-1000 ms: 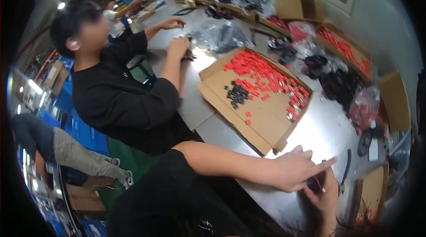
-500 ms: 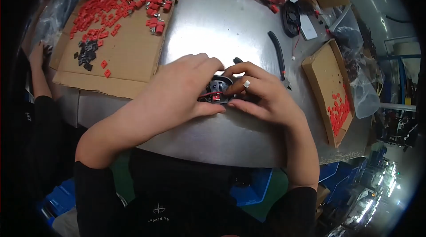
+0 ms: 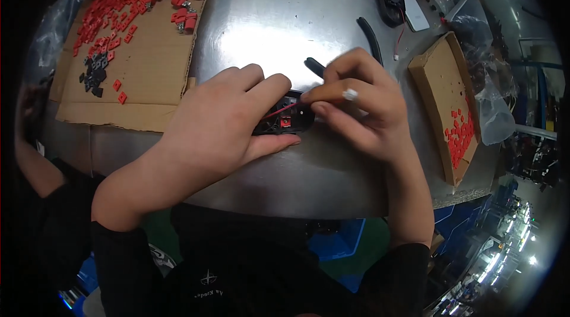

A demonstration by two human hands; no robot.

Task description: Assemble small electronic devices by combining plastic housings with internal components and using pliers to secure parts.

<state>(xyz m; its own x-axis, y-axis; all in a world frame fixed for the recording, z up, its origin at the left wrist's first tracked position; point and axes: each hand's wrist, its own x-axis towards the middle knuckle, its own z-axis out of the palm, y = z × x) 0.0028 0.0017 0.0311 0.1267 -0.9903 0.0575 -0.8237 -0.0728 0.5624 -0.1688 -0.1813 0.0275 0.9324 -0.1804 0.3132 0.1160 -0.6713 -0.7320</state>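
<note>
My left hand (image 3: 222, 118) is closed round the left side of a small black plastic housing (image 3: 305, 120), its thumb along the near edge. Inside the housing sits a small red part (image 3: 285, 122). A thin red wire (image 3: 280, 109) runs slantwise over it, up to the fingertips of my right hand (image 3: 365, 106). Thumb and index finger of that hand pinch the wire end just above the housing's right side; a ring shows on one finger. Beyond the right hand lie the black handles of pliers (image 3: 369, 36), their jaws hidden by the hand.
At left, a cardboard tray (image 3: 151, 73) holds many red pieces and a black pile. A narrower cardboard box (image 3: 423, 73) with red bits stands at right. Behind are a black fan unit (image 3: 391, 0), a white flat object (image 3: 417, 18) and plastic bags (image 3: 496, 118). Another person's arm (image 3: 38, 165) shows at left.
My right hand has drawn up and away from the housing's inside, and the red wire now stretches taut to its fingers. The left hand keeps its grip. The whole view has shifted slightly.
</note>
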